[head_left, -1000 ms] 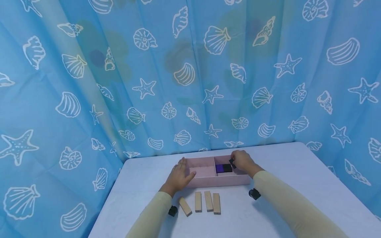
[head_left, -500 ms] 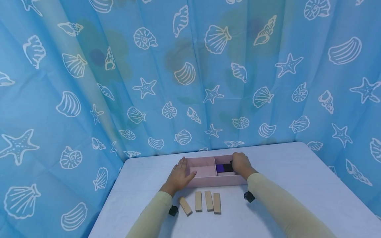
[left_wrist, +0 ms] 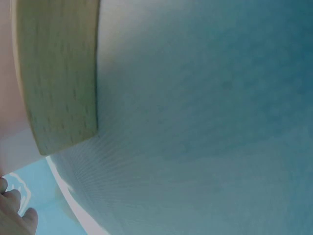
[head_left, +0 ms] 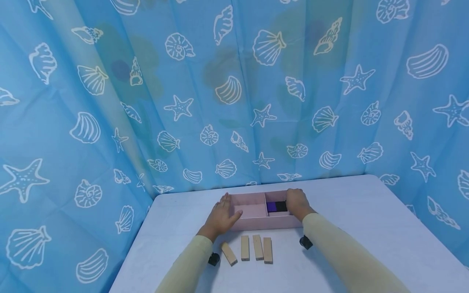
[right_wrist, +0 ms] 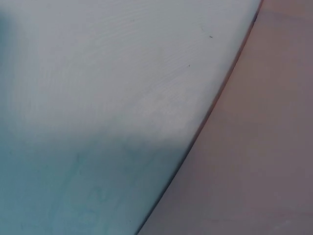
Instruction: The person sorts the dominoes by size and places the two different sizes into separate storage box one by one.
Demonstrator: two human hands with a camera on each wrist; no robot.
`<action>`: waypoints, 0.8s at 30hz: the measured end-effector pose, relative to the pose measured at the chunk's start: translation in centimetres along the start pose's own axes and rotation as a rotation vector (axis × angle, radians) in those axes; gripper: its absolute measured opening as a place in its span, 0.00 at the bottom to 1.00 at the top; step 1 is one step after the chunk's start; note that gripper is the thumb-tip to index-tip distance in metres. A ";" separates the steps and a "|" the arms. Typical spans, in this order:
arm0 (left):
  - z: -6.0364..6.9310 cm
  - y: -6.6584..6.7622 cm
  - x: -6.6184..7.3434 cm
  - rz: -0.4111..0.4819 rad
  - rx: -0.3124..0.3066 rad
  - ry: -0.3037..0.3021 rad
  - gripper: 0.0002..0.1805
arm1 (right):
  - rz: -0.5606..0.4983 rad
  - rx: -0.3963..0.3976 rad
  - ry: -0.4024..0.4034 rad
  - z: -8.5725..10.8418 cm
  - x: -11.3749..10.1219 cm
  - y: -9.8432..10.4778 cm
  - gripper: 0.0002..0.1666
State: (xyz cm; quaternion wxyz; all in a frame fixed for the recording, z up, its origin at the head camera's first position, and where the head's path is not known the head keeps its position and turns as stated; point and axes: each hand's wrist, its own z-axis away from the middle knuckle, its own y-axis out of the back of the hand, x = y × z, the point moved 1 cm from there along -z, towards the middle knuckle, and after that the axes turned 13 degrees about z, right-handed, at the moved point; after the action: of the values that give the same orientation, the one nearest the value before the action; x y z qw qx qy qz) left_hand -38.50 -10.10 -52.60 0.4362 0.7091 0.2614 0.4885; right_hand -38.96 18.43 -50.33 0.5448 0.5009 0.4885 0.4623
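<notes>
Box [head_left: 264,223] holds purple piece [head_left: 271,207], black piece [head_left: 281,206] at three o'clock; left hand [head_left: 220,216] straight-fingered at nine, right hand [head_left: 297,203] at three, grip hidden.

box [head_left: 253,223]: pink | blocks [head_left: 271,207]: purple, black | curtain [head_left: 242,114]: blue, white seashells, starfish

I log the divided box [head_left: 269,223] on the table's [head_left: 351,199] far side, curtain [head_left: 245,110] behind. Four blocks [head_left: 245,248] lie near of it. Left hand [head_left: 220,217]: box's left end; right hand [head_left: 297,203]: right end, beside the small pieces [head_left: 271,207] in the right compartment.
</notes>
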 end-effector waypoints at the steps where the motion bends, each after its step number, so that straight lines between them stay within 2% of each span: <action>1: 0.0 0.0 0.0 -0.002 0.000 0.002 0.47 | -0.001 0.000 -0.001 -0.1 0.0 -0.1 0.08; 7: 0.1 0.0 0.0 0.006 -0.005 0.007 0.47 | -0.023 0.001 -0.022 -0.1 0.0 -0.2 0.11; 13: 0.0 0.0 -0.1 -0.008 -0.011 0.018 0.47 | -0.076 -0.004 -0.037 -0.1 0.1 -0.3 0.10; 24: 0.1 -0.1 0.0 -0.018 -0.016 0.018 0.50 | -0.072 -0.039 -0.056 -0.1 0.0 -0.4 0.13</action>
State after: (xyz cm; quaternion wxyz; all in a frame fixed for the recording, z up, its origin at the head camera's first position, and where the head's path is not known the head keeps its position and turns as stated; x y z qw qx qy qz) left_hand -38.44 -10.09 -52.65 0.4441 0.6987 0.2676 0.4930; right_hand -39.00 18.44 -50.76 0.5841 0.4849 0.4816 0.4379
